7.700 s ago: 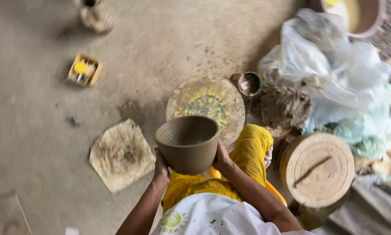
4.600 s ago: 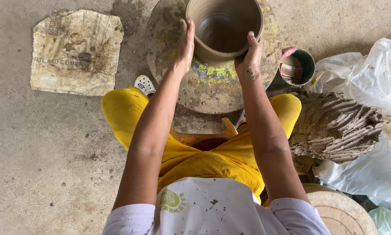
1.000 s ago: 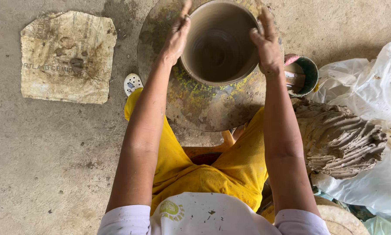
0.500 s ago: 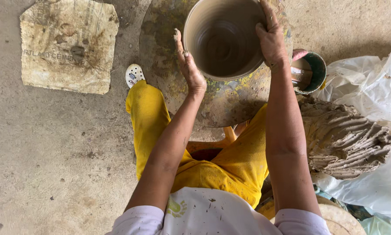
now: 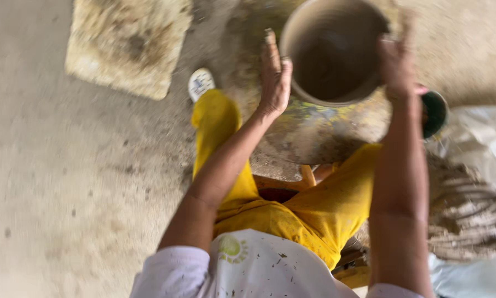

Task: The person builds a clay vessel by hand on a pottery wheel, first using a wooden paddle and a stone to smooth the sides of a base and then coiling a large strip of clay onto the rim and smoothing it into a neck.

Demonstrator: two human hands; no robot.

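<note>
Right hand sits on the right rim of the one clay pot, fingers curled over the edge, gripping it; motion blur there, so exact finger placement is unclear. Left hand is flat and open, fingers straight up, palm pressed against or just beside the pot's left wall, not closed on anything. Pot is wide, grey-brown, open-mouthed, seen from above, standing on one round turntable smeared with clay and yellow-green paint, at top centre of the head view.

One person, seated, yellow trousers, white spotted shirt with a small round yellow-green emblem on the chest. One white sandal just left of the turntable, past the left knee. One small dark green cup just right of the pot, partly behind the right wrist. One worn square sack or mat, tan and stained, flat on the concrete floor at upper left, well apart from the wheel. One heap of clay coils at right, white plastic sheet beside it.
</note>
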